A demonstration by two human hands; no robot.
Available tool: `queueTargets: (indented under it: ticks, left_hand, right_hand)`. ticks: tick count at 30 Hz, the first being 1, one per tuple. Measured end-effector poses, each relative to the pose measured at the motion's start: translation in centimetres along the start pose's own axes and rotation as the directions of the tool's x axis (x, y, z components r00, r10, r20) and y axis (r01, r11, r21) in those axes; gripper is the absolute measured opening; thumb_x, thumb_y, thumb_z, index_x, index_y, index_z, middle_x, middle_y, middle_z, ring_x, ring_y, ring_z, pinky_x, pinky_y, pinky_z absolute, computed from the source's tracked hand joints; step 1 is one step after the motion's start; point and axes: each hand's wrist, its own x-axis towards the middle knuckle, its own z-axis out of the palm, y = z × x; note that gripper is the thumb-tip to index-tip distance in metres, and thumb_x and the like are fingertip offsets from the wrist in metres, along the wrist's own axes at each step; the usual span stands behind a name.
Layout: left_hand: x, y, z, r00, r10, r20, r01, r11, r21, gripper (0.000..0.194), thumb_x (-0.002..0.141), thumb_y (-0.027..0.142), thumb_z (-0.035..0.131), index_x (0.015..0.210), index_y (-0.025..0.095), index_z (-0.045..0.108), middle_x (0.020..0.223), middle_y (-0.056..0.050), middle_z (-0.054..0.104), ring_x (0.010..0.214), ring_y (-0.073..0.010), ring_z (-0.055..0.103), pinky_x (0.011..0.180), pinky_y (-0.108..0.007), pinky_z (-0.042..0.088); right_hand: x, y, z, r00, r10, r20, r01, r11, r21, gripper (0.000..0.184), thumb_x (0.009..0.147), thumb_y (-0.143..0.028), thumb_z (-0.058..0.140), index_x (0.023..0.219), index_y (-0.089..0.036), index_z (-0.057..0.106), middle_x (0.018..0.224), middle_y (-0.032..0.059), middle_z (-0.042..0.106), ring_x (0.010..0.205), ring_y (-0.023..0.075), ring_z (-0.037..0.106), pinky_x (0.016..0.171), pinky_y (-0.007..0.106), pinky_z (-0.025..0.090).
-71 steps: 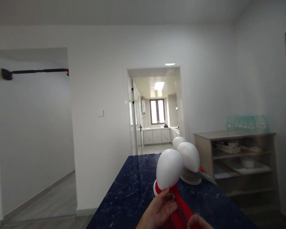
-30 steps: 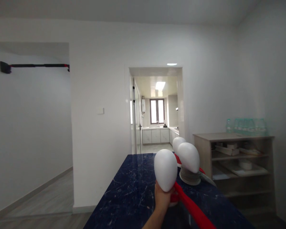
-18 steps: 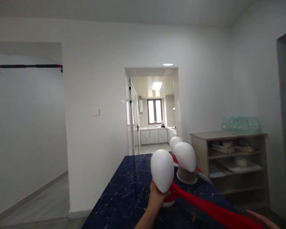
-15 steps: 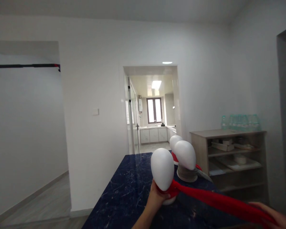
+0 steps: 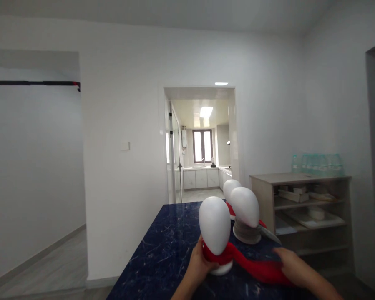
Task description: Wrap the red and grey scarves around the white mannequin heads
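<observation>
A white mannequin head (image 5: 215, 225) stands upright on the dark blue marbled table (image 5: 165, 237). Round its neck runs a red scarf (image 5: 256, 268), whose loose length stretches away to the right. My left hand (image 5: 201, 262) is closed on the scarf at the left side of the neck, the thumb across the front. At the right, my right hand (image 5: 292, 266) grips the scarf's long end, its fingers partly hidden. Just behind stands a second mannequin head (image 5: 245, 206) with a grey scarf (image 5: 246, 231) about its neck.
A third mannequin head (image 5: 230, 189) with red cloth at its base stands farther back. On the right a wooden shelf unit (image 5: 262, 200) holds trays, with several bottles (image 5: 321, 163) on top. Beyond the table a doorway opens onto a kitchen.
My right hand has moved left and inward, toward the mannequin head. The scarf's length, stretched straight before, now sags lower. My left hand stays at the neck.
</observation>
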Motion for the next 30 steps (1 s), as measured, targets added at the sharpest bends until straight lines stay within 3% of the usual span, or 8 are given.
queueTargets:
  ticks: [3, 6, 9, 11, 15, 20, 26, 30]
  left_hand:
    - [0.4, -0.6, -0.5, 0.997, 0.038, 0.073, -0.035, 0.998, -0.044, 0.114, 0.045, 0.015, 0.093, 0.15, 0.023, 0.052, 0.145, -0.011, 0.068, 0.138, -0.0392, 0.058, 0.117, -0.047, 0.048]
    - [0.5, -0.9, -0.2, 0.99, 0.06, 0.125, -0.038, 0.985, -0.171, 0.112, 0.051, 0.016, 0.091, 0.153, 0.02, 0.046, 0.144, -0.014, 0.068, 0.134, -0.0364, 0.063, 0.116, -0.045, 0.049]
    - [0.3, -0.6, 0.8, 0.992, 0.079, 0.096, -0.065, 0.987, -0.146, 0.107, 0.055, 0.024, 0.09, 0.152, 0.02, 0.045, 0.141, -0.013, 0.07, 0.127, -0.0334, 0.067, 0.11, -0.042, 0.053]
    - [0.0, 0.1, 1.7, 0.996, 0.084, 0.023, -0.085, 0.996, 0.02, 0.102, 0.057, 0.034, 0.09, 0.149, 0.02, 0.048, 0.137, -0.013, 0.072, 0.123, -0.0336, 0.069, 0.107, -0.041, 0.054]
    - [-1.0, 2.8, 4.5, 0.997, 0.018, -0.078, 0.012, 0.928, 0.372, 0.093, 0.062, 0.056, 0.085, 0.142, 0.018, 0.056, 0.124, -0.017, 0.077, 0.113, -0.0391, 0.073, 0.099, -0.047, 0.056]
    - [-2.5, 6.4, 9.5, 0.997, 0.062, -0.037, -0.044, 0.928, 0.371, 0.109, 0.062, 0.056, 0.085, 0.157, 0.021, 0.044, 0.136, -0.016, 0.072, 0.128, -0.0398, 0.066, 0.107, -0.045, 0.051]
    - [-2.1, 6.5, 16.1, 0.999, 0.023, -0.048, -0.008, 0.96, 0.281, 0.127, 0.06, 0.06, 0.086, 0.165, 0.016, 0.029, 0.146, -0.02, 0.065, 0.134, -0.0413, 0.06, 0.113, -0.049, 0.046]
    - [-2.1, 6.5, 20.3, 0.996, -0.006, -0.084, 0.031, 0.95, 0.309, 0.126, 0.062, 0.055, 0.086, 0.166, 0.013, 0.029, 0.15, -0.024, 0.06, 0.137, -0.0431, 0.057, 0.114, -0.051, 0.043]
  right_hand:
    - [1.9, -7.7, 2.4, 0.994, -0.093, 0.065, 0.081, 0.982, 0.171, 0.089, 0.063, -0.014, 0.059, 0.152, -0.016, 0.059, 0.163, 0.0163, 0.052, 0.155, 0.0352, 0.043, 0.129, 0.052, 0.029]
    - [2.7, -13.5, 4.1, 0.974, -0.217, 0.065, 0.16, 0.864, 0.476, 0.094, 0.067, -0.023, 0.072, 0.158, -0.016, 0.05, 0.16, 0.0175, 0.055, 0.149, 0.039, 0.048, 0.125, 0.054, 0.035]
    - [2.4, -16.4, 5.1, 0.944, -0.321, 0.077, 0.184, 0.707, 0.683, 0.094, 0.065, -0.026, 0.081, 0.154, -0.019, 0.053, 0.147, 0.0149, 0.067, 0.134, 0.0391, 0.061, 0.116, 0.053, 0.047]
    - [1.7, -16.8, 5.3, 0.94, -0.338, 0.053, 0.196, 0.658, 0.727, 0.093, 0.061, -0.021, 0.082, 0.15, -0.02, 0.057, 0.145, 0.014, 0.068, 0.13, 0.0384, 0.064, 0.114, 0.052, 0.048]
    - [-0.6, -14.7, 4.8, 0.949, -0.315, 0.014, 0.192, 0.615, 0.764, 0.089, 0.061, -0.016, 0.08, 0.148, -0.019, 0.059, 0.151, 0.0159, 0.064, 0.136, 0.0383, 0.061, 0.117, 0.051, 0.046]
    - [-2.2, -9.1, 3.6, 0.968, -0.251, -0.006, 0.158, 0.593, 0.789, 0.098, 0.061, -0.023, 0.085, 0.153, -0.017, 0.053, 0.154, 0.0199, 0.06, 0.14, 0.0386, 0.059, 0.118, 0.05, 0.046]
    - [-1.9, -1.2, 1.5, 1.0, 0.0, 0.022, -0.012, 0.841, 0.541, 0.104, 0.07, -0.034, 0.065, 0.166, -0.012, 0.033, 0.1, 0.0126, 0.083, 0.093, 0.0336, 0.078, 0.088, 0.043, 0.06]
    - [-2.1, 3.0, -1.7, 0.985, 0.156, -0.071, -0.133, 0.955, 0.264, 0.083, 0.066, -0.024, 0.058, 0.148, -0.021, 0.062, 0.102, 0.0115, 0.083, 0.094, 0.033, 0.079, 0.086, 0.039, 0.057]
